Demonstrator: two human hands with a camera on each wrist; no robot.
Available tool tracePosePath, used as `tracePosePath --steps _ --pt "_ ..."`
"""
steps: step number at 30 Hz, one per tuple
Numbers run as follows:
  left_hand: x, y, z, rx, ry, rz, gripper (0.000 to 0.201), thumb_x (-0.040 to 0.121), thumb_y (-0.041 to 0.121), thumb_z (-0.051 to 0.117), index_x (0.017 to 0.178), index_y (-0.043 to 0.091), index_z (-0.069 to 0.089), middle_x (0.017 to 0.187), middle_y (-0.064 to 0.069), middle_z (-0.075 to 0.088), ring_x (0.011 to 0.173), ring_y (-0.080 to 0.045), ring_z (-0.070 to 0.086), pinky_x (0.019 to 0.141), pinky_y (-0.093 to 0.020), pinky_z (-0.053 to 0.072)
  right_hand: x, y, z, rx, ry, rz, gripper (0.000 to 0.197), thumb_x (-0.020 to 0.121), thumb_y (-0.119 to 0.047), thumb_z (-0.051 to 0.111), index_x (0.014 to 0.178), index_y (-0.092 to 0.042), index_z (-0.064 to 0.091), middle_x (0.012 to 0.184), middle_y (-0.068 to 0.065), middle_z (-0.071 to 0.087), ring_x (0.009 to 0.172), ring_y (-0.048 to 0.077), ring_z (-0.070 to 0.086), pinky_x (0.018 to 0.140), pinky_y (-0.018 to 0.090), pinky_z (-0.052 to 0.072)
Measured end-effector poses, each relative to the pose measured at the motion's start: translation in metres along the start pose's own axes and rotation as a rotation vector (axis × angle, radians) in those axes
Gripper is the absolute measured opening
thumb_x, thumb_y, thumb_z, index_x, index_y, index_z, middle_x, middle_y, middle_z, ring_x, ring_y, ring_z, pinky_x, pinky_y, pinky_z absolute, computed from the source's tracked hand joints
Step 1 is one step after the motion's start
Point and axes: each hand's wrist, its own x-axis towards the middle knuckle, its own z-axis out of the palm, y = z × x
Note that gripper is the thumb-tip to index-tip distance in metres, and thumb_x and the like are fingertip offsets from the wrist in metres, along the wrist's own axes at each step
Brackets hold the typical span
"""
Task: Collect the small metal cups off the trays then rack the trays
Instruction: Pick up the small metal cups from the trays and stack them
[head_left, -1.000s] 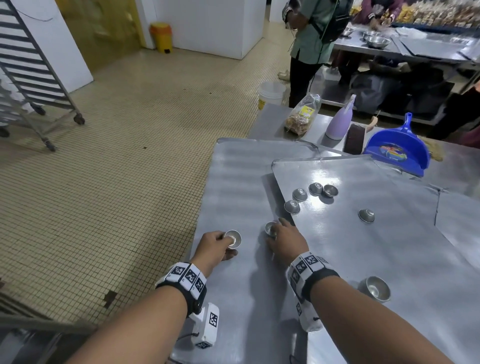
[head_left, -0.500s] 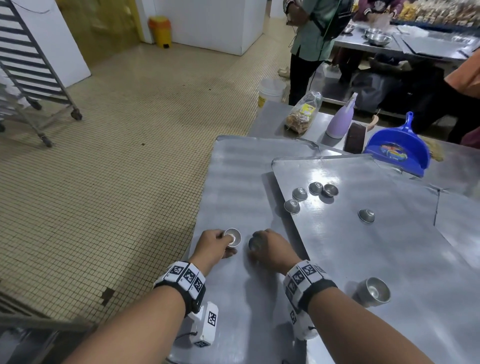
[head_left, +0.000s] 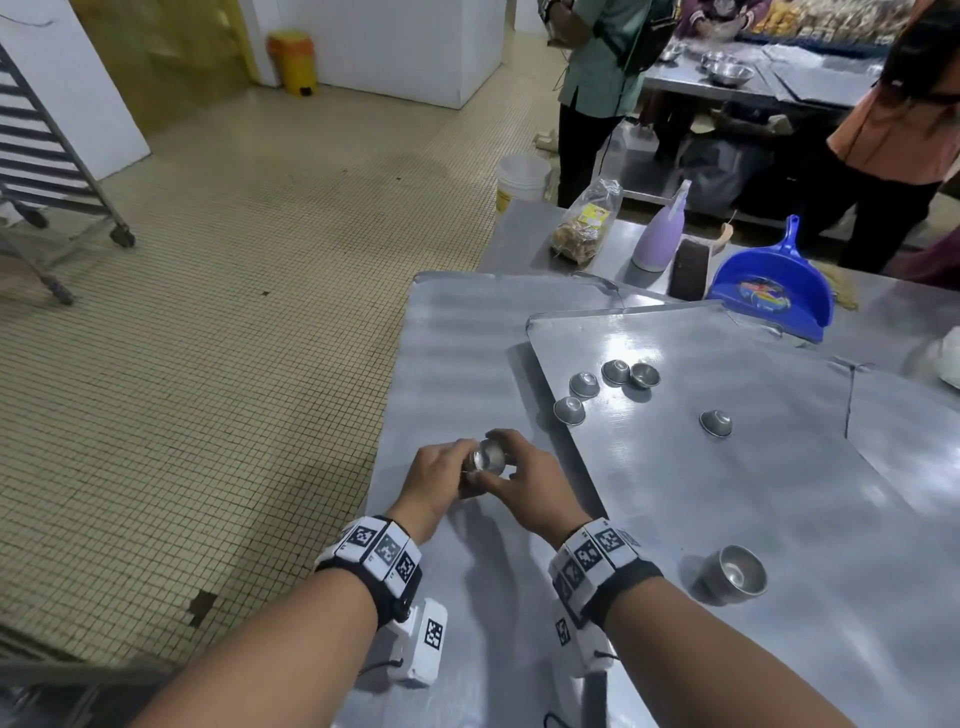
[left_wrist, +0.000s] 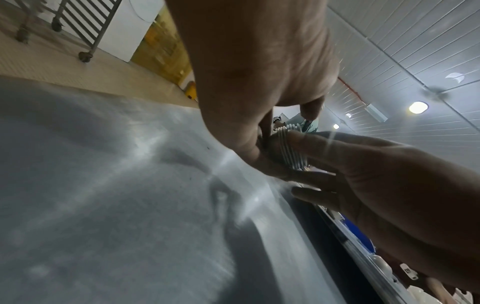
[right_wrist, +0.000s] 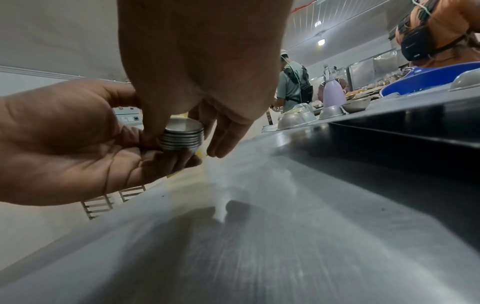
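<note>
Over the lower tray (head_left: 452, 358), near its left edge, both hands meet on a stack of small metal cups (head_left: 487, 460). My left hand (head_left: 457, 470) cradles the stack (right_wrist: 182, 136) from below in curled fingers. My right hand (head_left: 506, 475) pinches the top cup at its rim with thumb and fingers. The stacked rims (left_wrist: 288, 150) show between the two hands in the left wrist view. On the upper tray (head_left: 753, 509) several single cups lie upside down (head_left: 569, 410) (head_left: 716, 423), and a short upright stack (head_left: 735, 574) stands by my right forearm.
Beyond the trays stand a blue dustpan (head_left: 774, 291), a purple bottle (head_left: 660, 239), a brown block (head_left: 688, 270) and a bag of snacks (head_left: 584, 228). A wheeled tray rack (head_left: 47, 156) stands far left on the tiled floor. Two people stand behind the table.
My right hand has moved left off the upper tray with one cup and brought it onto the stack in my left hand. The left hand has lifted slightly.
</note>
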Motion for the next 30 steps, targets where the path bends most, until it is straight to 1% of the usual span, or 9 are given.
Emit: tracePosePath --steps 4,8,11,14,18,21,24,27,30 --pt "-0.001 -0.001 -0.001 0.138 -0.05 0.043 0.016 0.092 0.018 0.069 0.091 0.006 0.079 0.091 -0.018 0.077 0.084 -0.026 0.074 0.078 -0.039 0.063 0.001 -0.001 0.001 -0.013 -0.007 -0.008 0.06 0.074 -0.053 0.072 0.127 -0.031 0.056 0.11 -0.007 0.072 0.103 0.014 0.066 0.09 0.036 0.053" --pt "0.009 0.0 -0.006 0.18 0.064 0.023 0.01 0.093 0.007 0.066 0.095 0.003 0.075 0.094 -0.02 0.075 0.079 -0.028 0.075 0.072 -0.034 0.063 0.006 -0.002 -0.013 -0.072 -0.079 0.023 0.058 0.078 -0.047 0.077 0.13 -0.028 0.059 0.123 -0.011 0.067 0.102 0.01 0.065 0.092 0.033 0.052" --pt "0.013 0.005 -0.006 0.154 0.095 0.014 0.01 0.094 0.003 0.062 0.092 0.001 0.071 0.092 -0.024 0.072 0.072 -0.027 0.074 0.065 -0.028 0.061 0.024 -0.001 -0.041 -0.17 0.143 0.108 0.034 0.087 -0.035 0.069 0.119 -0.022 0.067 0.116 -0.002 0.071 0.095 0.017 0.066 0.087 0.033 0.053" --pt "0.014 0.009 -0.006 0.185 0.093 0.016 0.012 0.094 0.004 0.061 0.096 -0.002 0.071 0.094 -0.025 0.073 0.071 -0.025 0.074 0.057 -0.021 0.055 0.048 0.004 -0.066 -0.244 0.267 0.224 0.033 0.086 -0.028 0.059 0.117 -0.019 0.066 0.117 0.007 0.068 0.101 0.029 0.065 0.085 0.036 0.052" --pt "0.013 0.01 -0.002 0.178 0.083 0.01 0.014 0.095 0.002 0.06 0.099 -0.006 0.07 0.091 -0.024 0.07 0.07 -0.027 0.071 0.053 -0.018 0.054 0.073 0.022 -0.076 -0.412 0.131 0.291 0.041 0.088 -0.024 0.051 0.128 -0.017 0.057 0.142 0.008 0.048 0.116 0.034 0.058 0.095 0.043 0.049" --pt "0.012 0.01 -0.002 0.19 0.071 0.002 0.012 0.095 0.002 0.06 0.099 -0.003 0.07 0.094 -0.026 0.071 0.07 -0.027 0.072 0.052 -0.018 0.053 0.082 0.037 -0.071 -0.519 0.025 0.294 0.023 0.086 -0.021 0.05 0.107 -0.021 0.06 0.128 0.009 0.055 0.106 0.036 0.059 0.08 0.038 0.048" --pt "0.011 0.008 -0.004 0.213 0.074 -0.005 0.014 0.095 0.003 0.06 0.102 -0.004 0.07 0.097 -0.028 0.072 0.066 -0.023 0.072 0.051 -0.016 0.051 0.083 0.043 -0.069 -0.493 0.079 0.269 0.014 0.087 -0.018 0.048 0.098 -0.018 0.056 0.114 0.014 0.062 0.097 0.038 0.061 0.072 0.036 0.043" --pt "0.012 0.008 -0.005 0.219 0.08 -0.009 0.015 0.095 0.004 0.06 0.102 -0.006 0.07 0.093 -0.025 0.071 0.066 -0.022 0.072 0.051 -0.016 0.051 0.079 0.043 -0.069 -0.46 0.133 0.255 0.024 0.089 -0.017 0.049 0.112 -0.011 0.051 0.128 0.017 0.053 0.094 0.041 0.06 0.07 0.037 0.039" --pt "0.011 0.009 -0.003 0.23 0.076 -0.009 0.015 0.095 0.004 0.06 0.103 -0.004 0.07 0.093 -0.025 0.072 0.065 -0.021 0.073 0.05 -0.016 0.051 0.072 0.04 -0.072 -0.418 0.135 0.253 0.028 0.09 -0.02 0.052 0.117 -0.013 0.051 0.128 0.017 0.047 0.092 0.042 0.06 0.073 0.037 0.042"
